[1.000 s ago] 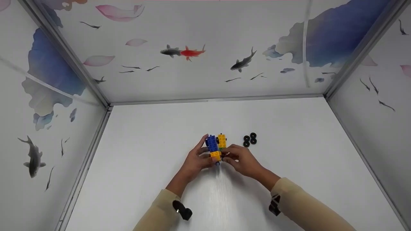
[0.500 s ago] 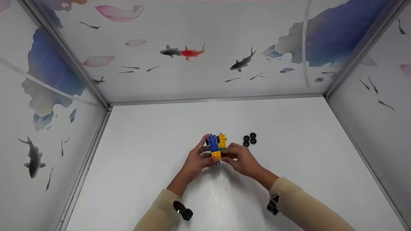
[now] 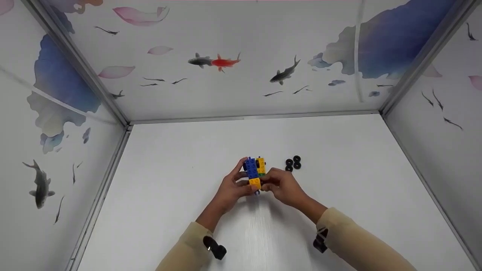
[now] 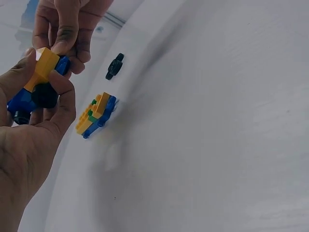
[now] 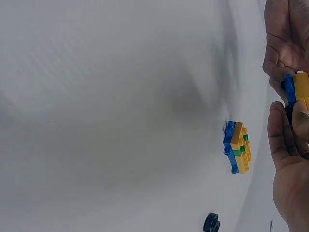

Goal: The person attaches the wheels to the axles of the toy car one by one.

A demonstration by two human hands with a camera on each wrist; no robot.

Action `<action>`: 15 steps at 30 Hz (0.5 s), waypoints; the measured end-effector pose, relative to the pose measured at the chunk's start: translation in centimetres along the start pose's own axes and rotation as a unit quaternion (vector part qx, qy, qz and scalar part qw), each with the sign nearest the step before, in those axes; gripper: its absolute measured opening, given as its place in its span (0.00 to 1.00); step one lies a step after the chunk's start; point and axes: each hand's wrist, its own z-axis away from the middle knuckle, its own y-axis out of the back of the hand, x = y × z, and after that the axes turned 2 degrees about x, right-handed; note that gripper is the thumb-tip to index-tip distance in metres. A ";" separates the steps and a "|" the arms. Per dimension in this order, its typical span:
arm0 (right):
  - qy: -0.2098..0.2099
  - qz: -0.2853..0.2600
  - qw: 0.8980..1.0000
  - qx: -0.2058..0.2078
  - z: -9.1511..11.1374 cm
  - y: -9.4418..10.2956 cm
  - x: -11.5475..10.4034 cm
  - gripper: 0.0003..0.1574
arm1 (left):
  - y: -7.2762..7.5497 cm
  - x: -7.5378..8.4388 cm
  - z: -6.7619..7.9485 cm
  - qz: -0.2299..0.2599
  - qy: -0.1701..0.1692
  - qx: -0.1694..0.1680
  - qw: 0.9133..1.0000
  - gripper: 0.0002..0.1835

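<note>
My left hand (image 3: pixel 229 190) grips a toy brick car (image 3: pixel 252 168) with a blue base, a yellow brick (image 4: pixel 48 63) at its near end and black wheels (image 4: pixel 44 95). Thumb and fingers lie along its sides, raised over the table. On the car's right side, the fingers of my right hand (image 3: pixel 284 185) pinch a black wheel (image 5: pixel 289 114) against the blue base; the fingers hide most of it. Just beyond stands a second brick car (image 4: pixel 96 116), blue below with yellow and green bricks on top, without wheels. In the head view the held car partly covers it.
Several loose black wheels (image 3: pixel 293 163) lie in a cluster to the right of the cars. The white table (image 3: pixel 180 150) is bounded by printed panels, with metal rails (image 3: pixel 211 121) along the edges.
The held car and my left hand have shifted slightly to the right. My right fingers stay at the car's side, and the second car and loose wheels have not moved.
</note>
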 end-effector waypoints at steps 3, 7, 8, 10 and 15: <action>0.002 -0.001 1.000 -0.006 0.1 0.2 0.1 0.15 | 0.1 0.0 0.0 -0.007 0.003 -0.006 1.000 0.57; 0.009 0.009 1.000 -0.012 0.2 0.3 0.4 0.15 | 0.3 -0.1 0.0 -0.018 0.002 -0.009 1.000 0.58; 0.011 0.012 1.000 -0.014 0.2 0.3 0.5 0.15 | 0.3 -0.1 0.0 -0.022 0.002 -0.008 1.000 0.58; 0.015 0.018 1.000 -0.015 0.2 0.2 0.6 0.15 | 0.4 -0.1 0.0 -0.034 0.001 -0.002 0.999 0.57; 0.011 0.020 1.000 -0.010 0.0 0.3 0.6 0.15 | 0.4 0.0 -0.1 -0.076 -0.010 0.022 0.997 0.56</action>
